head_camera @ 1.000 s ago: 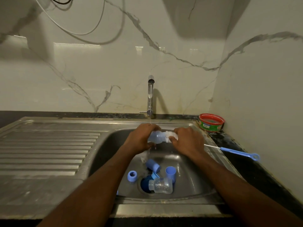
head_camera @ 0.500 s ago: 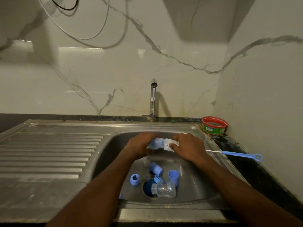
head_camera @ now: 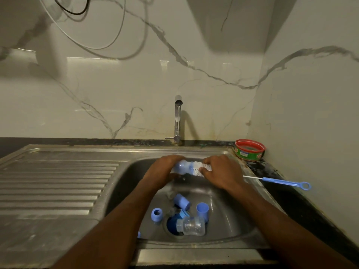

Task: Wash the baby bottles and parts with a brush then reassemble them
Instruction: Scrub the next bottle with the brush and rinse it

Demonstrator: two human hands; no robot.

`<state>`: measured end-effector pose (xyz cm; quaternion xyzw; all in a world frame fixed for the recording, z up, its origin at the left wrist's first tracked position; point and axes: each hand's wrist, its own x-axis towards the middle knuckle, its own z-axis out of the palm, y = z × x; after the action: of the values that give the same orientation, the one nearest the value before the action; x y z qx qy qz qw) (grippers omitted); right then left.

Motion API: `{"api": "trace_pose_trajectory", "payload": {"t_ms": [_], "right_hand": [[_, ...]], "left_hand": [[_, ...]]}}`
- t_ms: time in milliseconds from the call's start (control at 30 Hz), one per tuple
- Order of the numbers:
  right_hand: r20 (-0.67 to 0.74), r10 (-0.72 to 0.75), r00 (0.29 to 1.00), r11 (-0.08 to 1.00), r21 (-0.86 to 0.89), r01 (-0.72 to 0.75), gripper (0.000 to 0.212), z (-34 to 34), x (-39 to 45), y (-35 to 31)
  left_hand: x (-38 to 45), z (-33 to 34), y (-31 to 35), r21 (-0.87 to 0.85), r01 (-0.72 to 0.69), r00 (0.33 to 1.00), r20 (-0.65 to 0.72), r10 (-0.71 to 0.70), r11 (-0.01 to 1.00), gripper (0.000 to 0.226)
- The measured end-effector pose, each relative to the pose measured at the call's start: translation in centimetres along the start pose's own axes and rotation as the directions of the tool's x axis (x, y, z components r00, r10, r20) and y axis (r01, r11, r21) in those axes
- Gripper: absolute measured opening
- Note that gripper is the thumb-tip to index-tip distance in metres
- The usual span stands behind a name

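Over the steel sink [head_camera: 223,152], my left hand [head_camera: 165,169] grips a clear baby bottle [head_camera: 183,166] lying sideways under a thin stream from the tap [head_camera: 177,121]. My right hand [head_camera: 219,171] holds a white bristle brush [head_camera: 202,167] whose head sits in the bottle's mouth. On the sink floor lie a second clear bottle [head_camera: 192,226], two blue caps [head_camera: 182,200] [head_camera: 203,209] and a blue ring [head_camera: 157,214] near the drain.
A thin blue-handled brush [head_camera: 281,182] lies on the dark counter right of the sink. A red and green tub [head_camera: 249,151] stands in the back right corner. The ribbed draining board [head_camera: 54,183] stretches to the left. Marble walls close in behind and on the right.
The brush head has slid a little further out of the bottle mouth. Both hands stay under the tap in much the same place; the view has shifted slightly.
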<state>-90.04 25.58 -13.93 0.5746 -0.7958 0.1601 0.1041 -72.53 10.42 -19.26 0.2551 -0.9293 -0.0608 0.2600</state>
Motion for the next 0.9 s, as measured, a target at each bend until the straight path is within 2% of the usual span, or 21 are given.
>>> {"api": "trace_pose_trajectory", "payload": {"t_ms": [67, 100, 133, 200, 233, 367, 400, 500, 600, 700, 800, 900], "right_hand": [[0.036, -0.012, 0.999, 0.999, -0.043, 0.013, 0.040, 0.5, -0.2, -0.1], [0.043, -0.006, 0.999, 0.999, -0.036, 0.007, 0.042, 0.3, -0.2, 0.0], [0.039, 0.005, 0.999, 1.000, -0.008, -0.005, 0.043, 0.0, -0.2, 0.2], [-0.016, 0.020, 1.000, 0.999, 0.044, -0.019, 0.044, -0.7, 0.1, 0.7], [-0.037, 0.009, 0.999, 0.999, 0.032, -0.008, 0.044, -0.8, 0.2, 0.7], [0.060, -0.056, 0.997, 0.997, -0.053, 0.059, 0.042, 0.5, 0.0, 0.2], [0.069, -0.058, 0.996, 0.998, -0.035, 0.061, 0.042, 0.5, 0.0, 0.3], [-0.005, -0.085, 0.996, 0.996, 0.036, 0.085, 0.045, -0.1, 0.4, 1.1], [-0.055, -0.255, 0.965, 0.967, -0.008, 0.255, 0.037, -0.1, 0.2, 0.8], [-0.095, -0.362, 0.927, 0.931, -0.080, 0.355, 0.029, 0.6, 0.0, 0.2], [-0.135, -0.303, 0.943, 0.952, -0.085, 0.294, 0.036, 1.3, 0.0, 0.0], [-0.142, -0.128, 0.981, 0.989, -0.085, 0.117, 0.039, 1.9, 0.2, -0.5]], "left_hand": [[-0.2, 0.1, 0.4, -0.003, -0.100, 0.989, 0.109, 0.100, 0.995, 0.062], [-0.2, 0.0, 0.1, 0.004, -0.095, 0.992, 0.086, 0.095, 0.995, 0.062], [-0.1, -0.2, -0.3, 0.001, -0.049, 0.999, 0.019, 0.049, 0.999, 0.063], [-0.1, -0.6, -1.1, -0.030, 0.126, 0.987, -0.095, -0.128, 0.992, 0.065], [-0.1, -0.6, -1.0, -0.022, 0.161, 0.982, -0.092, -0.162, 0.987, 0.066], [-0.4, 0.1, 0.4, 0.064, -0.063, 0.995, 0.088, 0.057, 0.996, 0.063], [-0.4, 0.0, 0.2, 0.079, -0.054, 0.996, 0.079, 0.048, 0.995, 0.063], [0.0, -0.6, -1.0, 0.086, 0.095, 0.992, -0.091, -0.087, 0.992, 0.065], [0.4, -0.4, -0.9, 0.212, 0.005, 0.997, -0.076, 0.012, 0.977, 0.075], [0.1, 0.0, -0.4, 0.169, -0.044, 0.995, -0.077, 0.058, 0.985, 0.075], [-0.2, 0.4, 0.1, -0.038, 0.003, 1.000, 0.015, -0.002, 0.999, 0.072], [0.2, 0.6, 0.8, -0.036, 0.012, 1.000, 0.004, -0.012, 0.999, 0.077]]}}
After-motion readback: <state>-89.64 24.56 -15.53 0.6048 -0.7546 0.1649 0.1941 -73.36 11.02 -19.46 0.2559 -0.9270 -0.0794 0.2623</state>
